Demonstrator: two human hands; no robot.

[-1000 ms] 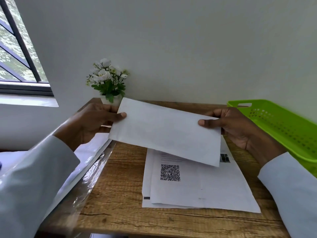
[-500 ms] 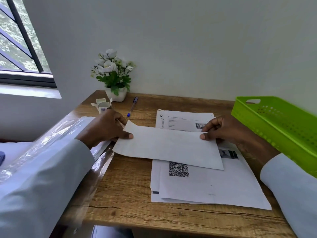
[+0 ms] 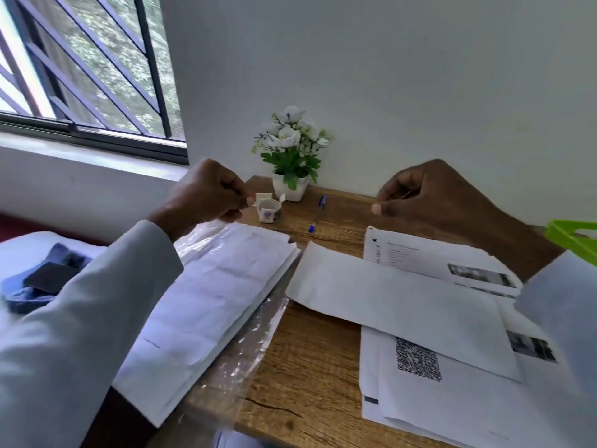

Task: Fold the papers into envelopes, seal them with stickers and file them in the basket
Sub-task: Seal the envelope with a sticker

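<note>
The folded envelope (image 3: 397,305) is not in the hands anymore. Half a second ago both hands held it by its two ends; now it lies flat on the counter (image 3: 307,367), partly on top of the printed papers (image 3: 452,392) with the QR code. Both hands have lifted and moved toward the back of the counter. I judge that the folding of this envelope is done and the sealing step begins, because the left hand goes to the sticker roll.

The left hand (image 3: 206,195) is curled, with thumb and fingertips pressed together just beside the sticker roll (image 3: 268,211). It seems to pinch the loose end of the tape, but the contact is small and I cannot tell for sure. The right hand (image 3: 429,195) is also loosely curled, thumb against the forefinger, above the counter and apart from the envelope. I cannot tell if it holds something.

A blue pen (image 3: 318,213) lies between the two hands, near the flower pot (image 3: 290,189). The stack of blank sheets (image 3: 213,305) in plastic wrap is at the left. Only a corner of the green basket (image 3: 571,237) shows at the right edge, so filing is not yet done
</note>
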